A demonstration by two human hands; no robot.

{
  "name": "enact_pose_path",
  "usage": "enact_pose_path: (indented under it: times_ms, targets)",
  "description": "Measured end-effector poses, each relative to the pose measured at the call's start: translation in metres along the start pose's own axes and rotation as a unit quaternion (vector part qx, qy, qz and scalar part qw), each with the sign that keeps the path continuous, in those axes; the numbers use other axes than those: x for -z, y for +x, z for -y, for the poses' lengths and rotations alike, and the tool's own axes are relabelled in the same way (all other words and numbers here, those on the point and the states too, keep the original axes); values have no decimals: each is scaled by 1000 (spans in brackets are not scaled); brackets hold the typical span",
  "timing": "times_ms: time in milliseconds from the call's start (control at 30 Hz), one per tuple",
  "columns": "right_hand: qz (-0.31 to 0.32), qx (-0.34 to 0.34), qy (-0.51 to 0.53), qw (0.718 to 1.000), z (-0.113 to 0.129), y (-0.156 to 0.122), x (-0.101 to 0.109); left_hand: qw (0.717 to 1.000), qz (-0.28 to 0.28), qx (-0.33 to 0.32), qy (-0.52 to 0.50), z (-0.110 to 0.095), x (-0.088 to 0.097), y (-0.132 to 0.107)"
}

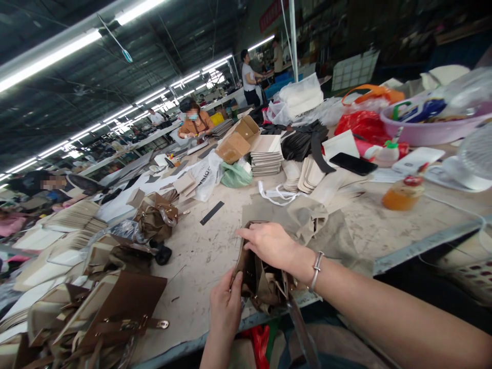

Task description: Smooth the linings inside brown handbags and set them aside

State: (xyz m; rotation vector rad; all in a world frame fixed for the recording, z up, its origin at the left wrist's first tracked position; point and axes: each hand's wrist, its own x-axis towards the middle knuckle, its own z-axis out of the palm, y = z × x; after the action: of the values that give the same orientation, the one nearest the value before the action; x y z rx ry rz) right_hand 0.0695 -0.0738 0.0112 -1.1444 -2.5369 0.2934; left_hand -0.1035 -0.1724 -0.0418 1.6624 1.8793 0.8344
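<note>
A brown handbag (265, 287) stands at the near edge of the worktable, its mouth facing up and a strap (302, 328) hanging toward me. My left hand (226, 302) pinches the bag's left side wall, thumb on the inner side. Over the far rim lies my right hand (271, 245), with a metal bangle at the wrist; its index finger is stretched along the rim and the other fingers bend down toward the inside. Their tips are hidden. Beneath and behind the bag a grey-beige cloth (307, 220) is spread on the table.
Brown bag pieces (115, 307) pile up on the left. A dark strip (212, 212) lies mid-table. Further back are stacked panels (266, 155), a cardboard box (238, 139) and a phone (353, 163). A glue jar (403, 193) stands right. A co-worker (196, 122) sits beyond.
</note>
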Motion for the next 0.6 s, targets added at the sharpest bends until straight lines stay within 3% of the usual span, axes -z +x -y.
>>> enact_pose_path:
  times_ms: [167, 367, 467, 600]
  targets:
    - [38, 12, -19, 999, 1, 4, 7, 999, 22, -13, 25, -3, 5, -1]
    - [34, 20, -22, 999, 2, 8, 7, 994, 87, -11, 69, -22, 27, 12]
    - [38, 14, -17, 999, 3, 10, 5, 987, 62, -1, 149, -31, 33, 26]
    - [35, 3, -15, 999, 1, 11, 4, 966, 56, -57, 244, -34, 26, 43]
